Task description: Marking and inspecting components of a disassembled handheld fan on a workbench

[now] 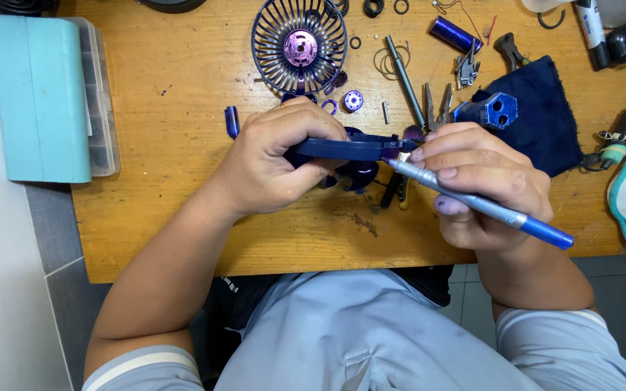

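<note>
A dark blue fan part is clamped edge-on in the left hand above the table, near the middle. A screwdriver is gripped in the right hand, its tip touching the part. A fan grille lies farther back.
</note>
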